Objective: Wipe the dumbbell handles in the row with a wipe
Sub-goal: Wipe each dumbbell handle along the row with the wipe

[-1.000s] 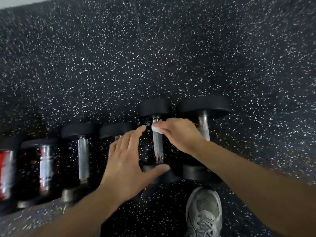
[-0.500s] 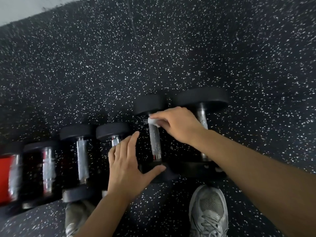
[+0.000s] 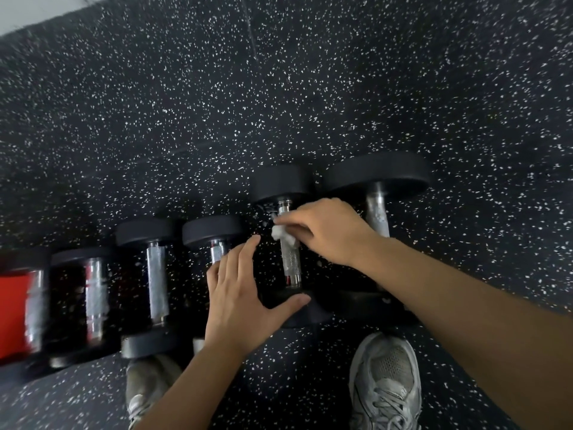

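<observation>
Several black dumbbells with chrome handles lie in a row on the speckled floor. My right hand point(image 3: 325, 231) pinches a small white wipe point(image 3: 283, 235) against the upper part of the handle point(image 3: 291, 262) of the second dumbbell from the right. My left hand point(image 3: 238, 293) lies flat and spread, its thumb resting on that dumbbell's near head point(image 3: 297, 315) and its fingers covering part of the neighbouring dumbbell point(image 3: 214, 234). The largest dumbbell point(image 3: 378, 175) lies at the far right, partly behind my right forearm.
More dumbbells point(image 3: 156, 283) stretch to the left, ending with a red object point(image 3: 12, 315) at the frame edge. My two grey shoes point(image 3: 384, 383) stand just in front of the row. Black speckled rubber floor point(image 3: 279, 88) spreads beyond the dumbbells.
My right hand has slid the wipe a little down the handle from its top end. My left hand has stayed on the near head. The view has shifted slightly.
</observation>
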A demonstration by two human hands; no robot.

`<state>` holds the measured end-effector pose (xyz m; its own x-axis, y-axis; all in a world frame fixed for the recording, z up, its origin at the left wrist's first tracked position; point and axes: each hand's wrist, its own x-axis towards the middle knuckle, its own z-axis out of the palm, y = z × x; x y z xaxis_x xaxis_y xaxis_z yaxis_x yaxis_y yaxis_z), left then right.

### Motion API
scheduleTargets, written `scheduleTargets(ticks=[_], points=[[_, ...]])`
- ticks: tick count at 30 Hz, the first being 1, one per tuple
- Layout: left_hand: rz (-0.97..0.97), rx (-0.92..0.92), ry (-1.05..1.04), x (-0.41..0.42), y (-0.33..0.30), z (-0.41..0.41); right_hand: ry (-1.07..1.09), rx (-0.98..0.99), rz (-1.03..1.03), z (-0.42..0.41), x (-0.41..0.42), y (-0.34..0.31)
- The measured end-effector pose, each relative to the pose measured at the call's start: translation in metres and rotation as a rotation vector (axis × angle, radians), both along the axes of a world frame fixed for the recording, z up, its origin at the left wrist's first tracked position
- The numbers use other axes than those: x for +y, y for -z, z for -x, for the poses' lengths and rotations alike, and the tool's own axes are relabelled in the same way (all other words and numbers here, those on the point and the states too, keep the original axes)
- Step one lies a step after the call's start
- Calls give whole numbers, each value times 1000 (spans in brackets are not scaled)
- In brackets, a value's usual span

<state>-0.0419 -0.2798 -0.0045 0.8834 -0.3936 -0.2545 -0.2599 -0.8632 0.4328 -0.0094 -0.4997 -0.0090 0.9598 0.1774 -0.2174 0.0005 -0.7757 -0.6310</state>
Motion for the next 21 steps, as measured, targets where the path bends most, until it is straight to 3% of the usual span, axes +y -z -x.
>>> scheduleTargets(ticks=[4,8,10,15,21], points=[[-1,-6,2,0,0,0,-100,54,114,1,2,-2],[20,4,7,0,2,1,-223,240,43,11,1,-7],[65,25,-3,0,2,0,-210,242,-25,21,-5,-12],[187,29,-5,-8,-6,7,231,-62,-256,58,-64,-41],[271,53,68,-44,-15,25,325,-219,99,91,-122,-38]])
